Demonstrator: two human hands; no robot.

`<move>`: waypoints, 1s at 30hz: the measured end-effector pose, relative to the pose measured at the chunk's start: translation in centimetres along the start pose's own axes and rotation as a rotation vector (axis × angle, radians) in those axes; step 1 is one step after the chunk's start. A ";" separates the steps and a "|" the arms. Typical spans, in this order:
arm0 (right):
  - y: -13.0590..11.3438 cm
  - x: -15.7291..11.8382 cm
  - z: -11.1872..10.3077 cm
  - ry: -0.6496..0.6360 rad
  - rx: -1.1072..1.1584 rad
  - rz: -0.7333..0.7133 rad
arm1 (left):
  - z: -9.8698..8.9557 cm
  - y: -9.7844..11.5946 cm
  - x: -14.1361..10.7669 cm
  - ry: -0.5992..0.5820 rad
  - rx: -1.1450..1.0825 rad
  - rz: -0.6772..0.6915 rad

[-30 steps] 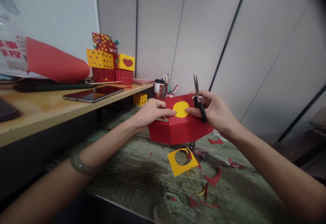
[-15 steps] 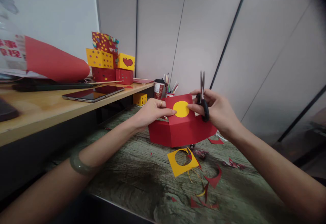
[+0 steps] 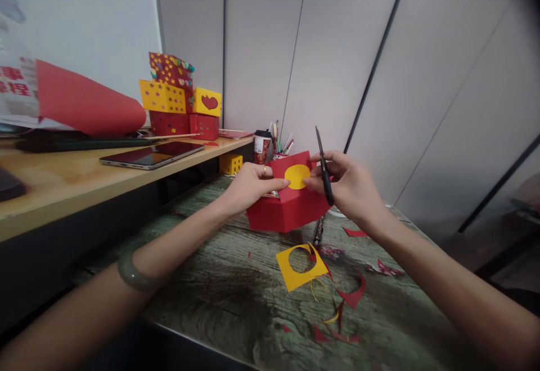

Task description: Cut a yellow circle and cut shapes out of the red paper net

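Note:
A folded red card piece (image 3: 287,213) is held above the table between my two hands. On its upper face lies a yellow paper circle (image 3: 297,177). My left hand (image 3: 253,186) pinches the card at its left side, the thumb on the circle's left edge. At the right, the thumb of my right hand (image 3: 350,182) touches the circle's right edge while the fingers reach behind the card. Black-handled scissors (image 3: 324,171) hang on the right hand, blades pointing up. Below, a yellow sheet with a round hole (image 3: 287,269) lies on the table.
Red paper scraps (image 3: 352,292) and a dark pen (image 3: 319,231) lie on the green wooden table (image 3: 202,292). A raised shelf (image 3: 84,196) at the left bears a tablet (image 3: 152,155), stacked decorated boxes (image 3: 169,96) and rolled red paper (image 3: 88,101). Behind stands a cup (image 3: 261,147).
The red card has tilted and shifted slightly left and up with both hands. The scissors have turned on my right hand, and more of the dark pen shows below the card.

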State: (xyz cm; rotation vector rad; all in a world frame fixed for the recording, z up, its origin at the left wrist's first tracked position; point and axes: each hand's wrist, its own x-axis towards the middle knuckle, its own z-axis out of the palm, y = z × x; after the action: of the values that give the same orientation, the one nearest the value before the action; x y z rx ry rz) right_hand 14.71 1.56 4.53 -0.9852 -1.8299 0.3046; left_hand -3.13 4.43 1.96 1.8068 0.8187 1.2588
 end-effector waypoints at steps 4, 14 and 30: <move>-0.5 0.0 -0.1 0.019 0.043 0.000 | -0.2 -0.1 -0.1 0.136 0.225 0.177; -1.8 0.0 -3.2 0.223 0.041 0.074 | -0.1 -3.1 0.0 -0.106 1.193 0.309; 0.4 -6.5 -3.0 -0.127 0.111 0.422 | 4.4 -0.8 -2.4 -0.370 -0.123 -0.127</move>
State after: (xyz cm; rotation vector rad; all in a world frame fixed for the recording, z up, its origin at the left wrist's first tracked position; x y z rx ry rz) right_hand 18.58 -3.65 1.47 -1.2944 -1.6835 0.7318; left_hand 0.26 1.77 -0.77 1.7853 0.6218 0.8397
